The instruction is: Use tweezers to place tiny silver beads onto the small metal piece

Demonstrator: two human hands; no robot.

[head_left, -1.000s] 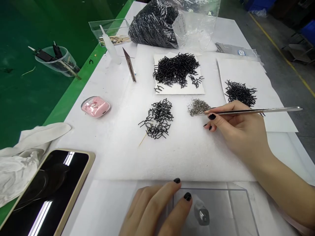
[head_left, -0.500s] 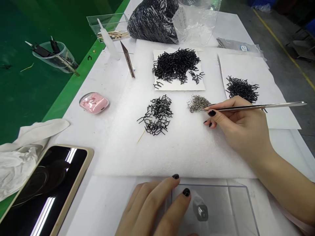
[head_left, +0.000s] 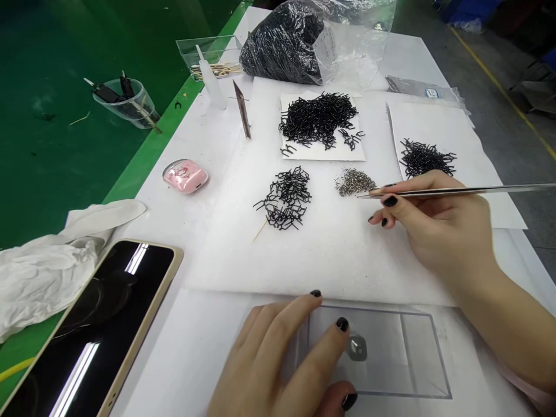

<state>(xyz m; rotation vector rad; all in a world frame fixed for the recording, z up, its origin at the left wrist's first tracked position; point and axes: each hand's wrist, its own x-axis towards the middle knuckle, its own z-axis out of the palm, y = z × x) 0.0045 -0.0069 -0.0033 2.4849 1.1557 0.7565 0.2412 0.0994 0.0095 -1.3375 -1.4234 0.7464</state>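
Observation:
My right hand (head_left: 452, 231) pinches slim metal tweezers (head_left: 499, 190). Their tip lies just at the front right edge of a small heap of tiny brownish metal parts (head_left: 354, 182) on a white foam sheet (head_left: 330, 260). Left of that heap is a loose pile of black forked pieces (head_left: 289, 197). My left hand (head_left: 278, 359) rests with fingers apart over the left side of a clear plastic box (head_left: 403, 370). A small grey metal piece (head_left: 358, 347) shows within the box's outline, near my index finger and thumb.
A larger black pile (head_left: 317, 119) sits on white paper behind; another (head_left: 425, 157) lies at right. A phone (head_left: 108, 313), white cloth (head_left: 47, 272) and pink case (head_left: 185, 176) are at left. A dropper bottle (head_left: 211, 81), blade (head_left: 242, 110) and filled bag (head_left: 286, 46) stand farther back.
The whole view has shifted, so the table things sit farther right. The tweezers' tip has drawn slightly away from the tiny parts. My left thumb now shows by the box.

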